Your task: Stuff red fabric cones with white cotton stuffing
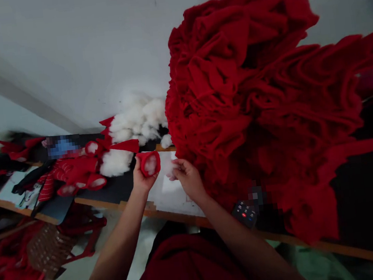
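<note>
My left hand [141, 177] is closed round a red fabric piece [157, 162], whose round opening faces me and shows white stuffing [150, 164] inside. Just to its right, my right hand [188, 177] pinches a small tuft of white stuffing [170, 169], apart from the red piece. Both hands are above a white sheet [166, 196] on the dark table. Behind and left of my left hand lie loose white stuffing [116, 162] and a larger white heap [142, 118]. Several red pieces [78, 170], some with stuffing in their openings, lie further left.
A tall pile of red fabric [221, 86] fills the table's right side. A dark phone [245, 213] lies near the front edge at its foot. A woven chair [48, 245] and red material [10, 277] are at the lower left. Behind the table stands a pale wall [71, 49].
</note>
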{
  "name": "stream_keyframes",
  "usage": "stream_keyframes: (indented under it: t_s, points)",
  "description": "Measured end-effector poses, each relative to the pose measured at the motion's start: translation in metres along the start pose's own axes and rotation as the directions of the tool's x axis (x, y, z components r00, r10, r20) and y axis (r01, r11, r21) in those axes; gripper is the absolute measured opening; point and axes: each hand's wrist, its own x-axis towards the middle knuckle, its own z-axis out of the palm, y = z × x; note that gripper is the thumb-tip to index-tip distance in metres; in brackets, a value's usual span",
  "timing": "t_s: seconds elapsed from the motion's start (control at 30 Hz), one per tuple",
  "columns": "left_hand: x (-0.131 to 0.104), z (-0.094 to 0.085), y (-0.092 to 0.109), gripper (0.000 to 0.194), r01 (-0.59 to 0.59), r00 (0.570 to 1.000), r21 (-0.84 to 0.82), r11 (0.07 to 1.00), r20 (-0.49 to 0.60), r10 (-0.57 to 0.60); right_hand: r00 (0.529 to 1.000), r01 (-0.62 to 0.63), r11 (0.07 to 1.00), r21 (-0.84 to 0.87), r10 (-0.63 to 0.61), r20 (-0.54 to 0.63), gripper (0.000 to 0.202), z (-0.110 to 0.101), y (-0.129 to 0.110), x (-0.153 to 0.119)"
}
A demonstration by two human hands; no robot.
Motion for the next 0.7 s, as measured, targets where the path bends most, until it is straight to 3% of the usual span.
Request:
stream_keyframes:
  t_s: [0.1, 0.2, 0.33, 0.4, 0.47, 0.6, 0.67, 0.7]
  points:
    - [-0.01, 0.014, -0.018, 0.041, 0.024, 0.994, 0.016, 1.0, 0.108, -0.025, 0.984, 0.148, 0.946, -0.29, -0.17, -0.05, 0.021, 0.003, 0.001, 0.0]
    - [-0.021, 0.023, -0.036, 0.037, 0.037, 0.991, -0.001, 0.999, 0.128, -0.037, 0.955, 0.248, 0.789, -0.562, -0.295, 0.008, 0.02, 0.008, -0.002, 0.007]
    - [-0.028, 0.022, -0.041, 0.031, 0.054, 0.99, 0.03, 0.998, 0.132, -0.058, 0.884, 0.349, 0.635, -0.69, -0.466, 0.019, 0.019, 0.007, -0.008, 0.009]
    - [-0.029, 0.019, -0.038, 0.029, 0.076, 0.986, 0.083, 0.994, 0.14, -0.088, 0.873, 0.358, 0.676, -0.644, -0.487, -0.027, 0.03, 0.006, -0.009, 0.01]
    - [-0.029, 0.016, -0.033, 0.029, 0.104, 0.983, 0.141, 0.985, 0.138, -0.123, 0.912, 0.32, 0.778, -0.541, -0.408, -0.048, 0.043, 0.005, -0.007, 0.012]
    - [-0.035, 0.009, -0.026, 0.043, 0.163, 0.96, 0.314, 0.935, 0.169, -0.224, 0.969, 0.201, 0.896, -0.396, -0.241, -0.054, 0.031, 0.004, 0.003, 0.022]
    - [-0.042, 0.003, -0.026, 0.051, 0.092, 0.965, 0.431, 0.897, 0.182, -0.187, 0.968, 0.177, 0.92, -0.351, -0.227, -0.107, 0.024, 0.002, 0.009, 0.026]
    - [-0.045, -0.001, -0.026, 0.053, 0.007, 0.976, 0.493, 0.87, 0.186, -0.114, 0.967, 0.165, 0.931, -0.327, -0.217, -0.13, 0.023, 0.002, 0.012, 0.027]
